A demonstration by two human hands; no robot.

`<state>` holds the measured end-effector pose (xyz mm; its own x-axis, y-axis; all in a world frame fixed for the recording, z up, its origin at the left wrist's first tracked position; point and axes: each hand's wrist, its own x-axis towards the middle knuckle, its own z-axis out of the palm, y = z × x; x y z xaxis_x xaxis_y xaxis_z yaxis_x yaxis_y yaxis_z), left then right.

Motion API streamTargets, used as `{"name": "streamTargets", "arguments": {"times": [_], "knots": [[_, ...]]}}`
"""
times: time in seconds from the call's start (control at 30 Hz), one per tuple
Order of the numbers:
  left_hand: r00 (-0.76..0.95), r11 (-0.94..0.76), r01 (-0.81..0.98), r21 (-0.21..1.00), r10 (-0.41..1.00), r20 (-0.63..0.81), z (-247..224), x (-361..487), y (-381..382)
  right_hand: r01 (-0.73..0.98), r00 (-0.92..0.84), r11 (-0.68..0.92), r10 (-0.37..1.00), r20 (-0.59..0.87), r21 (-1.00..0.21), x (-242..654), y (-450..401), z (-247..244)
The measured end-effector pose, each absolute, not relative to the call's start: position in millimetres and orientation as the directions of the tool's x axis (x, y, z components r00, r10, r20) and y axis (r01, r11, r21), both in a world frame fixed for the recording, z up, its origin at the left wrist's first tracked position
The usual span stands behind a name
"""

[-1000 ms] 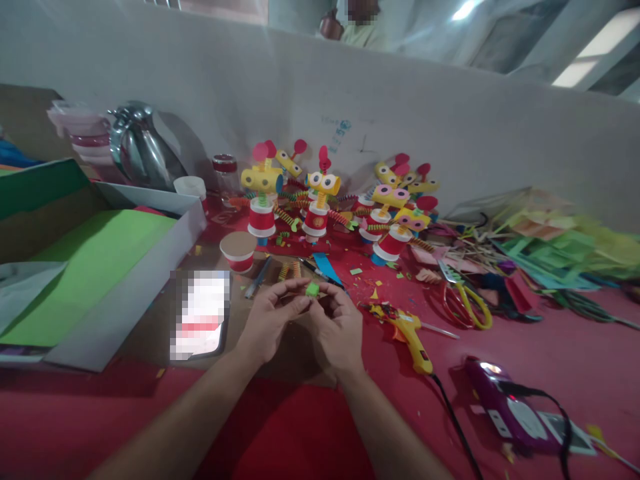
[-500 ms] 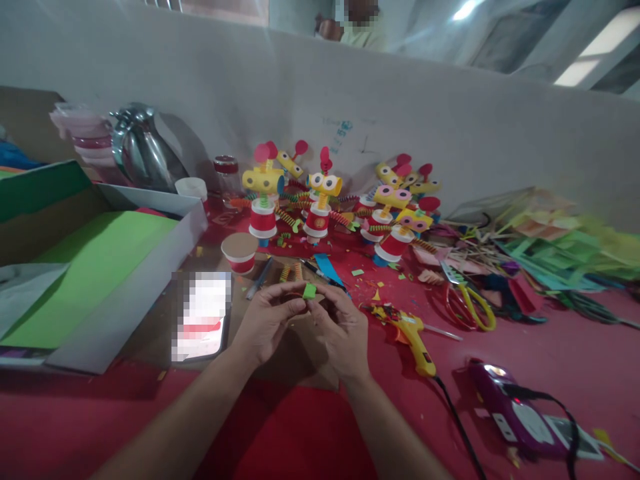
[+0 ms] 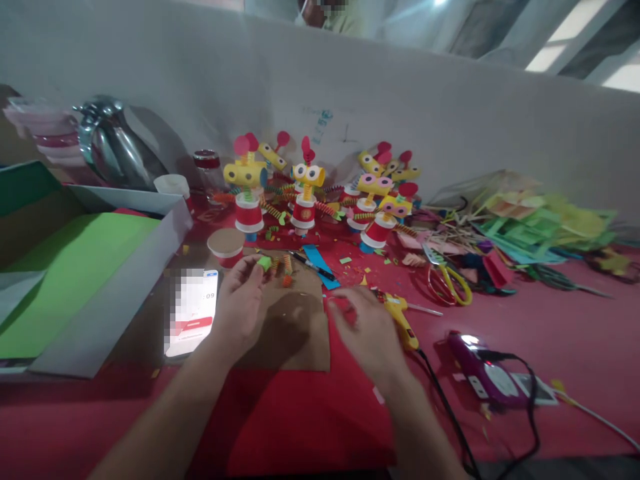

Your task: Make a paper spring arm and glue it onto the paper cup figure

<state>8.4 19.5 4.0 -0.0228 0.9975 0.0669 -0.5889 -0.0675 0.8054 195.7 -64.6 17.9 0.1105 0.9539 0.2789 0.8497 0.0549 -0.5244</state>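
Note:
Between the thumb and fingers of my left hand (image 3: 243, 300) is a small folded piece of bright green paper (image 3: 265, 263). Just right of it, folded orange-striped paper springs (image 3: 287, 267) lie on a brown cardboard sheet (image 3: 300, 333). My right hand (image 3: 367, 323), slightly blurred, hovers over the red table by the cardboard's right edge. Its thumb and fingers are apart and nothing shows in them. Closest to that hand is a yellow glue gun (image 3: 400, 320), partly hidden behind the fingers. A black pen (image 3: 313, 265) and a blue paper strip (image 3: 320, 263) lie beyond both hands.
Several paper-cup robot figures (image 3: 249, 217) stand along the wall. At left are a lit phone (image 3: 193, 313), a lidded cup (image 3: 225, 248) and a box (image 3: 115, 320). Scissors (image 3: 453, 283), a purple device (image 3: 493, 373) with cables, and paper scraps (image 3: 525, 227) lie right. A person is beyond the wall.
My hands have parted. The left keeps the green paper and has moved left; the right has let go of it and moved right toward the glue gun. The camera view has shifted slightly.

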Motion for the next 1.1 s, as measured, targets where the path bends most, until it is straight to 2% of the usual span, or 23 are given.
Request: {"name": "streamTargets", "arguments": {"times": [0.07, 0.13, 0.2, 0.3, 0.37, 0.47, 0.57, 0.7, 0.87, 1.0, 1.03, 1.1], "knots": [[-0.052, -0.108, -0.603, 0.79, 0.994, 0.096, 6.2, 4.0, 22.7, 0.945, 0.259, -0.197, 0.939, 0.226, -0.261, 228.6, -78.8, 16.4], [-0.059, -0.125, -0.619, 0.775, 0.992, 0.113, 7.6, 0.8, 24.1, 0.914, 0.406, -0.404, 0.903, 0.138, -0.045, 256.8, -89.7, 8.8], [-0.05, -0.124, -0.636, 0.762, 0.991, 0.12, 8.0, -0.6, 24.2, 0.872, 0.486, -0.488, 0.872, 0.054, 0.04, 275.8, -95.8, -1.3], [-0.047, -0.117, -0.641, 0.758, 0.992, 0.114, 7.3, -0.6, 23.9, 0.889, 0.457, -0.457, 0.889, 0.028, -0.018, 289.4, -98.0, -13.2], [-0.061, -0.12, -0.622, 0.774, 0.993, 0.104, 6.5, -0.4, 24.2, 0.918, 0.396, -0.391, 0.914, 0.092, -0.07, 294.0, -97.8, -17.6], [-0.08, -0.135, -0.582, 0.802, 0.991, 0.109, 5.3, -1.7, 25.3, 0.942, 0.335, -0.327, 0.923, 0.19, -0.074, 301.0, -98.1, -22.5], [-0.084, -0.14, -0.573, 0.807, 0.99, 0.113, 4.8, -4.3, 26.1, 0.928, 0.371, -0.368, 0.905, 0.21, -0.055, 308.0, -99.0, -28.2], [-0.085, -0.14, -0.557, 0.818, 0.99, 0.112, 5.2, -5.8, 26.8, 0.894, 0.449, -0.446, 0.885, 0.124, -0.054, 313.4, -98.1, -29.3], [-0.086, -0.161, -0.423, 0.892, 0.987, 0.137, 2.7, -3.8, 26.6, 0.889, 0.454, -0.457, 0.887, 0.081, 0.023, 312.2, -89.2, -11.7], [-0.091, -0.152, -0.154, 0.976, 0.986, 0.139, -0.8, -3.6, 23.8, 0.888, 0.401, -0.435, 0.891, 0.212, 0.152, 289.2, -70.8, 3.0], [-0.084, -0.152, -0.094, 0.984, 0.986, 0.145, -2.0, -4.0, 23.4, 0.905, 0.369, -0.407, 0.894, 0.255, 0.119, 277.4, -63.6, 5.2], [-0.058, -0.17, 0.013, 0.985, 0.984, 0.17, -5.6, -5.5, 24.4, 0.976, 0.217, -0.209, 0.951, 0.22, -0.062, 247.2, -46.3, 6.7]]}}
